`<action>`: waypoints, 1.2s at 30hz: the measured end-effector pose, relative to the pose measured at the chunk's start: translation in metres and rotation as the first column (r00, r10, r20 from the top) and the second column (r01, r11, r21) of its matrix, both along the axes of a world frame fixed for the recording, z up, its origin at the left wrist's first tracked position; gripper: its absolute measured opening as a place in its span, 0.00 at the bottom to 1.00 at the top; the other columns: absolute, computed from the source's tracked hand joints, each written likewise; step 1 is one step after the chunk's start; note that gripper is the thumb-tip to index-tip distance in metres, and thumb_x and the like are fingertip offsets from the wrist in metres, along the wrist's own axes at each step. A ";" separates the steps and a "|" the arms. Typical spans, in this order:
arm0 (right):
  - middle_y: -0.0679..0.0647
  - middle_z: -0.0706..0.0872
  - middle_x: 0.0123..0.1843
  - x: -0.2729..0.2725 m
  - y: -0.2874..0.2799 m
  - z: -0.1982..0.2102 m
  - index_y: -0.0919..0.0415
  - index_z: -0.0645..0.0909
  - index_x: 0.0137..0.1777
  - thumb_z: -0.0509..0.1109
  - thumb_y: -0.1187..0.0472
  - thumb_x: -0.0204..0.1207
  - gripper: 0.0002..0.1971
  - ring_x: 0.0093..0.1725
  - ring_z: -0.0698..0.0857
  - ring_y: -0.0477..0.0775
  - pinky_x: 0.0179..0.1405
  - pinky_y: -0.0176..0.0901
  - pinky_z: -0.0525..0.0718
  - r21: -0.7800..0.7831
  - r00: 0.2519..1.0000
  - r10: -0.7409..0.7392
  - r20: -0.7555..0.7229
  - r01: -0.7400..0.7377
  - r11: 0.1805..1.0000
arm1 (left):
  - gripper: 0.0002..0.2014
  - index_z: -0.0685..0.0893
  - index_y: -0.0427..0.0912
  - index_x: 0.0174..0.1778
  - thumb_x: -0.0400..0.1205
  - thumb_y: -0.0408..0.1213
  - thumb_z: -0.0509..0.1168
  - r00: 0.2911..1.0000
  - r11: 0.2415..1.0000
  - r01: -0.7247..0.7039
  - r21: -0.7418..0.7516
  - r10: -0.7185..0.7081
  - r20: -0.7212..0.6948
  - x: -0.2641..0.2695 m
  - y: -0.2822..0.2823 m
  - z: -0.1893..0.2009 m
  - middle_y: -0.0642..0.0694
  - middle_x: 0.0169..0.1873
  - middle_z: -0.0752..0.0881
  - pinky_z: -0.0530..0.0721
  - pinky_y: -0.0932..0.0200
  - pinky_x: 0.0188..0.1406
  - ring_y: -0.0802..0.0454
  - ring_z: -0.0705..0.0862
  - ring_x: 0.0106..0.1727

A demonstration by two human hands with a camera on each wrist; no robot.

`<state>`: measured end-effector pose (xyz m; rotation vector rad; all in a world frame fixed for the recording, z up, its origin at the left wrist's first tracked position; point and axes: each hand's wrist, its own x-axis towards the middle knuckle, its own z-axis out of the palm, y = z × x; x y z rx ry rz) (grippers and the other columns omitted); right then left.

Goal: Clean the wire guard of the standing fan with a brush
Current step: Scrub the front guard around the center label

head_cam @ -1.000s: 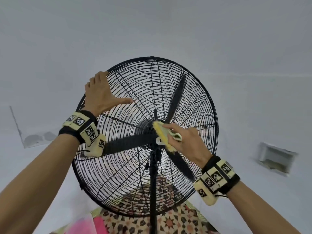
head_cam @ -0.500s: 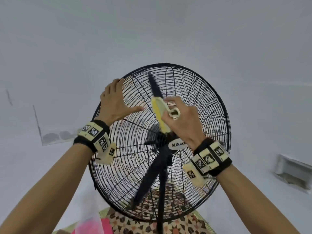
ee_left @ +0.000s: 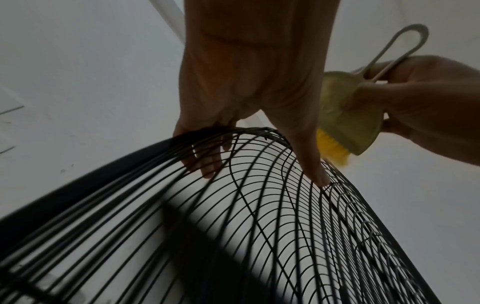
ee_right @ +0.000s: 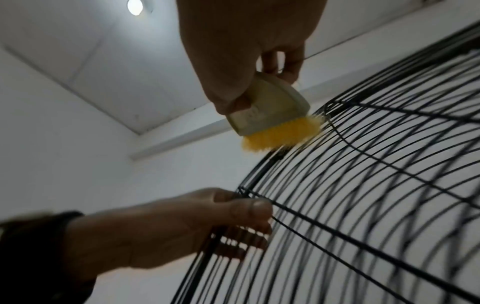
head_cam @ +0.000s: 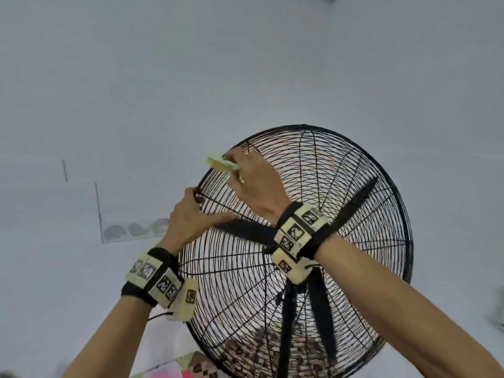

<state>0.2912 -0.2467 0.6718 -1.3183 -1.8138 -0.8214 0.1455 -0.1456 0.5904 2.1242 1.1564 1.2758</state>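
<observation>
A black standing fan fills the head view, its round wire guard (head_cam: pixel 354 186) facing me with dark blades (head_cam: pixel 351 203) behind the wires. My right hand (head_cam: pixel 253 178) grips a small pale brush (head_cam: pixel 221 162) with yellow bristles (ee_right: pixel 280 135), which touch the guard's upper left rim (ee_right: pixel 327 115). My left hand (head_cam: pixel 191 214) grips the left rim of the guard (ee_left: pixel 233 131), fingers curled behind the wires and thumb (ee_left: pixel 309 162) lying along the front. The brush's loop handle (ee_left: pixel 397 49) sticks out past my right fingers.
The fan's black pole (head_cam: pixel 286 331) runs down to a patterned mat (head_cam: pixel 196 364) with something pink (head_cam: pixel 163 373) beside it. White walls surround the fan. A low recess (head_cam: pixel 133 230) sits in the wall at left. A ceiling lamp (ee_right: pixel 135 7) glows above.
My right hand has carried the brush from the hub up and left to the guard's upper left rim. The blades have turned. My left hand has wrapped around the rim.
</observation>
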 end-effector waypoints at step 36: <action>0.51 0.70 0.34 -0.005 0.018 -0.010 0.49 0.79 0.75 0.73 0.66 0.83 0.23 0.34 0.70 0.50 0.24 0.32 0.67 0.133 0.964 0.159 0.215 -0.190 0.973 | 0.42 0.76 0.50 0.67 0.65 0.73 0.79 0.991 0.992 -0.122 0.022 0.120 0.060 0.008 -0.001 -0.014 0.55 0.54 0.86 0.77 0.55 0.50 0.51 0.86 0.55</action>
